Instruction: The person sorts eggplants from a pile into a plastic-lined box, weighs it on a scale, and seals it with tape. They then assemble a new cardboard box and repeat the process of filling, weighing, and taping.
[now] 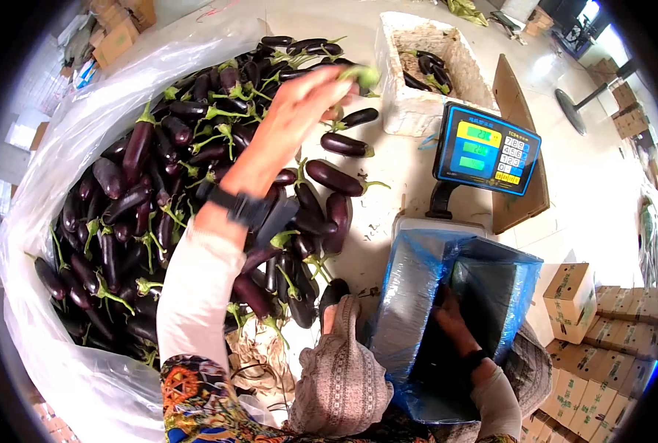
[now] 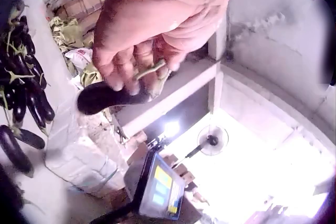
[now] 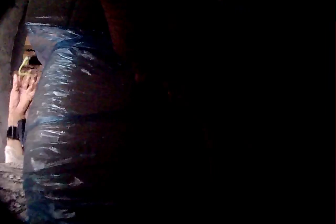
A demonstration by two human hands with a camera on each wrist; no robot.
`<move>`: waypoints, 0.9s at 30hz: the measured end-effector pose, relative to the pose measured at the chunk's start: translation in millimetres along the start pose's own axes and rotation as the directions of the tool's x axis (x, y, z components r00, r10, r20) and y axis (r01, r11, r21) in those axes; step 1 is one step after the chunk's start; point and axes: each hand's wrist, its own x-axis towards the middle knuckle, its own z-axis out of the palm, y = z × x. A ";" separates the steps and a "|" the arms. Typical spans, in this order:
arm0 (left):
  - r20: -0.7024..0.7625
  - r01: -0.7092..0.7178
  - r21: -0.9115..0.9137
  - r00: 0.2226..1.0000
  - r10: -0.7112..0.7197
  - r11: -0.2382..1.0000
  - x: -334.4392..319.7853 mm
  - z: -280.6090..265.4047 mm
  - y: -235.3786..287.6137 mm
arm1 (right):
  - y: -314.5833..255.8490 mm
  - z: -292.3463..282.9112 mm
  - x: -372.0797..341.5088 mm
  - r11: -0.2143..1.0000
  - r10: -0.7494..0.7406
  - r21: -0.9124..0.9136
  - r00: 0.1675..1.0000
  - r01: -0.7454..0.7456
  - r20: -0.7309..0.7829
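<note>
My left hand [image 1: 310, 96] is stretched out over the far side of a large heap of eggplants [image 1: 133, 196]. Its fingertips pinch one eggplant [image 2: 105, 98] at the green stem end, and the dark body hangs sideways in the left wrist view. In the head view only the green cap of that eggplant shows clearly. My right hand [image 1: 451, 321] reaches down inside a box [image 1: 403, 295] lined with blue plastic film. Shadow in the box hides its fingers, and the right wrist view is almost wholly dark; I cannot tell what they touch.
A digital scale display [image 1: 488, 151] stands behind the lined box. Beyond it, a white foam box [image 1: 395, 103] holds several eggplants. Clear plastic sheeting [image 1: 30, 221] edges the heap. Stacked cartons [image 1: 602, 354] fill the right side, and a cardboard panel [image 1: 525, 199] leans by the scale.
</note>
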 end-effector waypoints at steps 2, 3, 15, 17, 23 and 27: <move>-0.181 0.121 0.122 0.979 -0.098 0.985 31.6 8.7 -8.0 | -23.0 5.9 -6.7 0.993 0.039 -0.111 0.998 -0.045 -0.054; -0.211 0.146 0.070 0.969 -0.128 0.987 30.5 10.0 -13.5 | -29.6 6.6 -8.1 0.984 0.056 -0.165 0.995 -0.069 -0.078; -0.518 0.440 0.825 0.840 0.163 0.353 -254.9 -54.8 -153.6 | -8.8 2.9 -1.5 0.987 0.145 -0.066 0.987 -0.150 -0.074; -0.577 0.554 0.815 0.800 0.166 0.168 -279.9 -83.7 -159.8 | 8.8 -6.7 -1.6 0.997 0.071 0.032 0.997 -0.071 0.005; -0.768 0.829 0.515 0.559 -0.313 0.217 -315.5 -136.3 -225.6 | -16.1 -0.8 -3.0 0.983 0.164 -0.080 0.986 -0.164 -0.012; -0.660 0.561 0.668 0.750 0.041 0.489 -317.5 -86.6 -193.7 | 5.3 -7.7 -5.1 0.984 0.111 -0.134 0.993 -0.117 -0.050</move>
